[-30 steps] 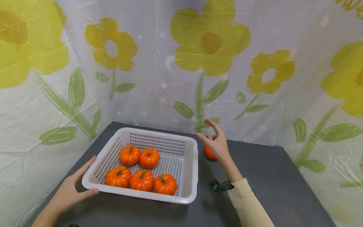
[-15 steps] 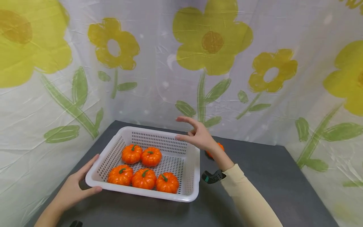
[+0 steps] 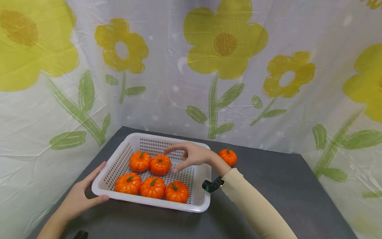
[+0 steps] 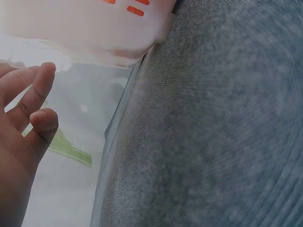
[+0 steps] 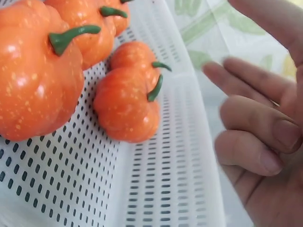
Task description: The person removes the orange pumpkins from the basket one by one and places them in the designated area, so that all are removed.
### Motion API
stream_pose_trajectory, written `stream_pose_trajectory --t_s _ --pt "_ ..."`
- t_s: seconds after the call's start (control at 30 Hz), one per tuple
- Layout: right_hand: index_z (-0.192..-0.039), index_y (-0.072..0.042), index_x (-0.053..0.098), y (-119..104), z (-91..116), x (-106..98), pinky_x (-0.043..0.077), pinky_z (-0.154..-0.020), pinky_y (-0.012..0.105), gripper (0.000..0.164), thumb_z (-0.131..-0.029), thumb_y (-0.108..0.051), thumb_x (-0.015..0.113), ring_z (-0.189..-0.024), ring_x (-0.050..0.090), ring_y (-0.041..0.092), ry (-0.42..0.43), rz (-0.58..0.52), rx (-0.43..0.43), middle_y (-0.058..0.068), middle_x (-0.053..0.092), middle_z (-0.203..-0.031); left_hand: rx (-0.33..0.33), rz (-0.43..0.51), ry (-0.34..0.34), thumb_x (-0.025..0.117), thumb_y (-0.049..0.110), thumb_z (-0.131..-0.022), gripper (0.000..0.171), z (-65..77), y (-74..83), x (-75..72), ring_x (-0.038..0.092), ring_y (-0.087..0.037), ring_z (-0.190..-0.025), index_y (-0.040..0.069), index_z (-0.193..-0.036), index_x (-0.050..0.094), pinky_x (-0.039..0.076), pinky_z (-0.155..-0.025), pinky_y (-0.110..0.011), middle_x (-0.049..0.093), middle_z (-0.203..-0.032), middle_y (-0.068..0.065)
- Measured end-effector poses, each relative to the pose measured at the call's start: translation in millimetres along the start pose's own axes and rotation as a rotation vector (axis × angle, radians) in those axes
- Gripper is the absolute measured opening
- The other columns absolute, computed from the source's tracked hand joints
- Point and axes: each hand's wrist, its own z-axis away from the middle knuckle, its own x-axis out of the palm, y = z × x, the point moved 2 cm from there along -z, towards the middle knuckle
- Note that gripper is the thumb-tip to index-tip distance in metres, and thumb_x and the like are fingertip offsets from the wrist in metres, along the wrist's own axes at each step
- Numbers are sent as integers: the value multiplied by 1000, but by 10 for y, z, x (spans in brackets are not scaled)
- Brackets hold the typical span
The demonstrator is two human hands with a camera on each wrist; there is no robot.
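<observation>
A white plastic basket (image 3: 152, 205) stands on the dark table and holds several small orange pumpkins (image 3: 153, 188) with green stems. At its near left corner is my left hand (image 3: 76, 199), with index finger and thumb spread and their tips at the rim. My right hand (image 3: 192, 155) hovers over the basket, thumb and index finger apart with nothing between them; its other fingers are curled in the right wrist view. Near its fingertips lies one of the two back pumpkins (image 3: 160, 164). Another pumpkin (image 3: 227, 157) sits on the table, right of the basket.
The dark grey table (image 3: 268, 192) extends to the right and in front of the basket. Behind and beside it hangs a pale curtain (image 3: 167, 99) with yellow flowers. A black band (image 3: 213, 184) is on the right wrist.
My right hand has moved left from near the table pumpkin to over the basket, uncovering that pumpkin. The left hand stays at the corner, and the view has shifted slightly.
</observation>
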Motion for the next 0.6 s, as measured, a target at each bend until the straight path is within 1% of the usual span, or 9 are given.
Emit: stream_pose_trajectory --t_s 0.1,0.17,0.23,0.27,0.33,0.37,0.47,0.53,0.6 --pt "-151 -7 58 65 -29 31 39 -56 25 70 -87 -11 86 -56 33 19 -125 -24 29 2 61 -151 -5 -3 0 91 10 -79 106 0 0 10 40 25 -122 20 -168 34 31 -91 -1 31 -151 44" --pt "-150 -6 60 105 -43 61 45 -61 24 69 -86 -11 86 -70 48 19 -200 -23 54 3 61 -151 -12 -12 0 91 11 -80 106 0 -2 13 39 25 -122 20 -168 34 31 -91 -1 30 -151 45" --pt "-149 -6 61 146 -59 95 53 -71 24 68 -86 -12 86 -93 59 19 -270 -19 77 3 62 -151 -17 -17 1 91 12 -80 105 -1 -2 13 39 25 -122 20 -168 34 31 -91 -1 30 -150 45" --pt "-149 -6 61 163 -65 110 55 -76 26 68 -85 -13 87 -104 61 19 -303 -16 97 2 62 -151 -18 -21 2 91 12 -80 106 0 -2 12 39 25 -121 21 -168 34 31 -91 -1 30 -150 45" --pt "-149 -10 62 188 -82 139 57 -90 28 70 -84 -17 88 -131 54 15 -355 19 130 -1 62 -151 -18 -25 3 91 13 -80 107 -2 1 10 39 24 -121 23 -168 33 32 -90 -1 30 -150 45" --pt "-149 -11 63 200 -90 150 55 -95 30 71 -83 -18 89 -135 52 13 -380 37 148 -3 62 -150 -18 -27 4 91 13 -80 107 -3 2 8 39 25 -121 25 -168 33 31 -91 -1 30 -151 45" --pt "-150 -16 62 231 -107 176 48 -108 32 75 -80 -20 90 -137 50 6 -443 81 211 -10 62 -149 -15 -26 5 91 12 -80 108 -3 12 5 39 25 -122 28 -168 32 32 -91 -1 30 -152 43" --pt "-152 -18 61 248 -115 195 43 -114 34 78 -79 -19 91 -138 48 3 -481 97 243 -13 61 -149 -11 -22 4 91 12 -79 108 2 17 4 39 25 -122 27 -168 32 33 -91 -2 31 -152 43" --pt "-154 -18 57 272 -119 225 37 -119 34 82 -79 -17 91 -140 45 1 -522 99 266 -14 58 -151 -6 -23 3 92 11 -78 108 16 19 7 42 23 -120 24 -168 33 37 -89 -4 32 -151 44"
